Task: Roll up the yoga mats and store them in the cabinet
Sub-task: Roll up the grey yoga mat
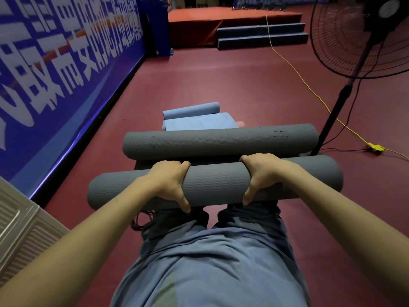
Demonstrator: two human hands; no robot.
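Note:
A rolled grey yoga mat (215, 185) lies crosswise in front of my legs. My left hand (171, 182) and my right hand (262, 176) both grip it, fingers over the top and thumbs underneath. Just beyond it a second rolled grey mat (219, 141) rests on the floor, with a strip of flat grey mat (143, 166) showing between the two rolls. Further off lie two light blue rolled mats (192, 110) (199, 124), one behind the other. A bit of pink (240, 124) shows beside them.
A standing fan (358, 36) on a black pole rises at the right, its base by the far grey roll. A yellow cable (309, 87) runs across the red floor to a yellow socket (375, 148). A blue banner wall (66, 69) lines the left. A pale ribbed cabinet corner (24, 231) is at lower left.

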